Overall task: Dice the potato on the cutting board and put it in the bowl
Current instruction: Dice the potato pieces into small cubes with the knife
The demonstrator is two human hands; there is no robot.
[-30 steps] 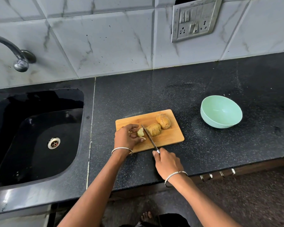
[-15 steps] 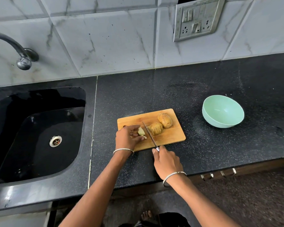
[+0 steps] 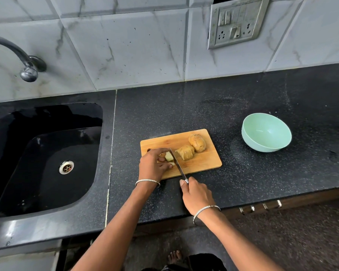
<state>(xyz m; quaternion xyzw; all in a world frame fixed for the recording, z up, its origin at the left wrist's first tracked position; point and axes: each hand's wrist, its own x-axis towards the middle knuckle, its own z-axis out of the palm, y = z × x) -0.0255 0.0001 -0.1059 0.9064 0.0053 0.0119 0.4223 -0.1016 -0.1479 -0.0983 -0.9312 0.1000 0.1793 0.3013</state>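
The potato is lying in pieces on the wooden cutting board. A pale cut piece is sitting near the board's left edge, and a smaller pale bit is lying just in front of it.

The left hand is curling over the pale piece and pinching it between fingertips and thumb. This is likely steadying it, with the fingers tucked back from the edge. The knife is running from the board's front edge toward its middle, its blade touching the right side of the pinched piece. The right hand is wrapping round the handle just off the board's front edge, with the thumb lying forward toward the blade. I judge the dicing to be at an early stage.

Two larger brown-skinned chunks are waiting toward the board's far right corner, touching each other and out of the blade's path.

That is making four potato pieces that I can count, one knife and one board. One mint-green bowl is standing on the table, well apart to the right of the board and holding nothing yet, probably set there for easy loading. One black sink is occupying the table's left end.
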